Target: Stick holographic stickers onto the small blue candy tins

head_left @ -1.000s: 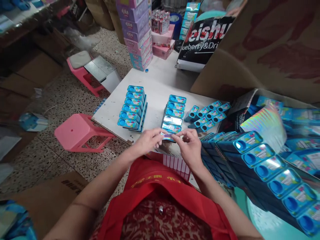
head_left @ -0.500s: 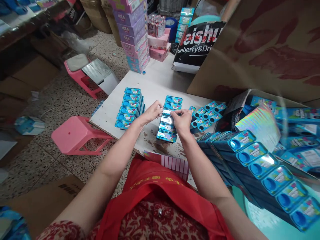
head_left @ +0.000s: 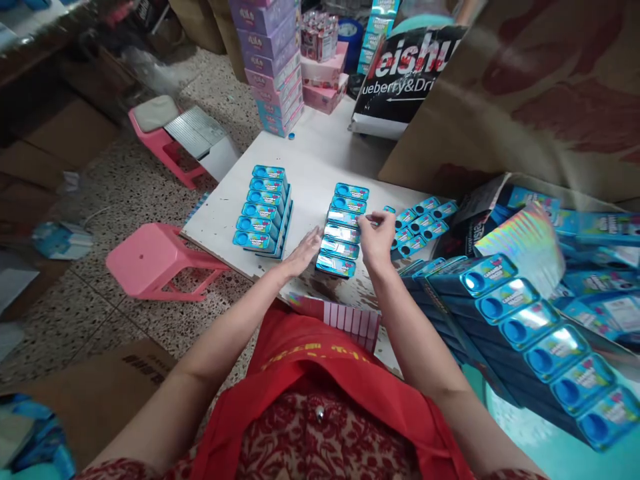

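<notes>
A row of blue boxes (head_left: 340, 249) marked Caramelo Macizo stands between my hands on the white table, glare covering several of their tops. My left hand (head_left: 303, 255) is at the row's left side, its fingers stretched out and flat. On the right, my right hand (head_left: 378, 237) is closed, thumb and fingertips together beside the third box from the back. Whatever those fingertips hold, if anything, is hidden. A second row of blue boxes (head_left: 260, 208) stands to the left. Small blue packs with dark round spots (head_left: 423, 223) lie beyond my right hand.
A long stack of blue boxes (head_left: 520, 327) leans at the right, near an open carton (head_left: 505, 193) of more packs. Purple and pink boxes (head_left: 265, 43) are piled at the back. Pink stools (head_left: 145, 260) stand left of the table edge (head_left: 220, 257).
My left hand has come off the middle row toward me and straightened its fingers. My right hand has shifted from the box tops to the row's right edge. The camera view has moved slightly.
</notes>
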`<state>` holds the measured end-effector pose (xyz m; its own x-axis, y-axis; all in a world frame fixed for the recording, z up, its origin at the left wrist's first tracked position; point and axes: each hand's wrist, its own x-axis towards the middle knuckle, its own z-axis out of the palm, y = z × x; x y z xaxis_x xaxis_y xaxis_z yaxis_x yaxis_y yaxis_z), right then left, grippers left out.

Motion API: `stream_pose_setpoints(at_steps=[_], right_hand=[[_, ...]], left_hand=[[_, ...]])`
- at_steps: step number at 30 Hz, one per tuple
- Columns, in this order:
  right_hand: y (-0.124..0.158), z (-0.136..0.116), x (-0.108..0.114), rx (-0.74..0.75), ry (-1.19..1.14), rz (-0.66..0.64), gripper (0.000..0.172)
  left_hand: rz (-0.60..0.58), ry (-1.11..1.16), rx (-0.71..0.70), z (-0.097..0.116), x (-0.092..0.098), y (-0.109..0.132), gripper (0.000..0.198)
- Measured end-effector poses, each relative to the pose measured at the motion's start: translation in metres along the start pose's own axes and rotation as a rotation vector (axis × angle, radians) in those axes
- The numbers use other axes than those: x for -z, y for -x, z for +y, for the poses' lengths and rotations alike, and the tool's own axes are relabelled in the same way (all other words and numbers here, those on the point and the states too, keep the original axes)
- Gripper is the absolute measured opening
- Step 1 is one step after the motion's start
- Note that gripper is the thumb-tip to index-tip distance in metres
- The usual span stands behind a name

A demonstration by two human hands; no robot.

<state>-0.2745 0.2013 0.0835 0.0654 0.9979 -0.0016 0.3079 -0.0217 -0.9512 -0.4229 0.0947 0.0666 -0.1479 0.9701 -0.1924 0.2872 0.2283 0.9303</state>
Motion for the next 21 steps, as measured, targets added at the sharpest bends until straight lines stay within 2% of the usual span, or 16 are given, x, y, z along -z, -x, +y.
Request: stream_pose_setpoints(at_steps=[2,4,6,8,9,11,15,21], right_hand=[[0.032,0.008,0.019,0.018,-0.075,0.046,0.026],[0.074,0.019,0.039,0.037,-0.005,-0.007,0.022],[0.112,0.034,0.053,0.071,0.071,-0.252,0.016],[0.136,0.051,0.057,0.155,0.17,-0.518,0.013],[0.142,0.059,0.055,0.209,0.229,-0.615,0.012],[0.143,0.076,0.047,0.313,0.364,-0.714,0.017],[0.134,0.095,0.033,0.474,0.642,-0.803,0.027],[0.134,0.101,0.038,0.66,0.836,-0.941,0.033]], left_hand=[[0.05,-0.097,0.051,-0.022,0.001,0.025,0.051],[-0.025,-0.25,0.069,-0.043,-0.006,0.053,0.041],[-0.183,-0.427,0.079,-0.058,-0.018,0.075,0.027],[-0.282,-0.561,0.102,-0.066,-0.03,0.086,0.023],[-0.299,-0.605,0.117,-0.067,-0.034,0.086,0.026],[-0.315,-0.652,0.133,-0.068,-0.039,0.081,0.031],[-0.344,-0.66,0.181,-0.068,-0.04,0.067,0.035],[-0.332,-0.642,0.287,-0.072,-0.045,0.06,0.034]])
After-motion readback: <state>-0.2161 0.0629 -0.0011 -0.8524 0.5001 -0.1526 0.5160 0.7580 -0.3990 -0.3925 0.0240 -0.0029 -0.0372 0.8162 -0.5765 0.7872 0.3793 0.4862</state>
